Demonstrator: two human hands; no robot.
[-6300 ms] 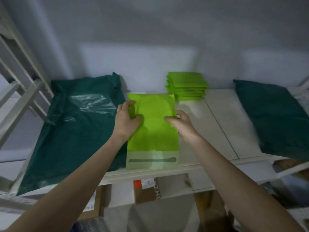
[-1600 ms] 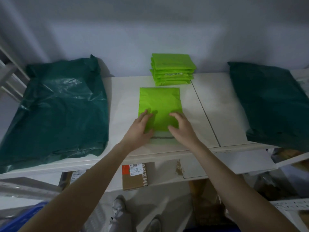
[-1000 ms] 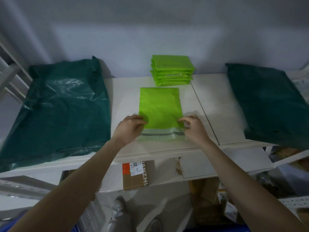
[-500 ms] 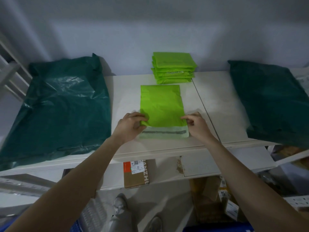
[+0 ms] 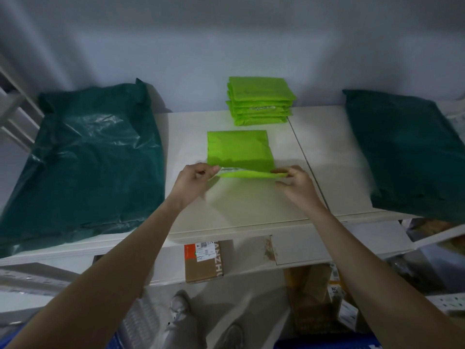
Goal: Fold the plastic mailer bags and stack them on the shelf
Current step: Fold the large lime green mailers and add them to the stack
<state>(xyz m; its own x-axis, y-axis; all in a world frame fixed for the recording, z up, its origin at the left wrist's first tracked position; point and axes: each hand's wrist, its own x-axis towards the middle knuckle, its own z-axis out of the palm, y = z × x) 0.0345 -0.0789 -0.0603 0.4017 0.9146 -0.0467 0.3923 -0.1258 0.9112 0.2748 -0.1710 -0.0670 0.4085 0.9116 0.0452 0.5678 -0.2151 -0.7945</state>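
A lime green mailer bag [image 5: 239, 151] lies flat in the middle of the white shelf [image 5: 251, 205]. Its near end with the pale sealing strip is lifted off the surface and curls upward. My left hand [image 5: 192, 183] pinches the near left corner of that end. My right hand [image 5: 295, 182] pinches the near right corner. Behind the bag, against the wall, stands a stack of several folded lime green mailers [image 5: 260, 100].
A large dark green plastic bag [image 5: 85, 162] covers the shelf's left part, and another dark green bag [image 5: 407, 152] lies at the right. Cardboard boxes [image 5: 203, 261] sit on the lower level. White frame bars [image 5: 15, 109] rise at far left.
Both hands have raised the bag's near flap end off the shelf; half a second ago it lay flat with the dark strip showing.
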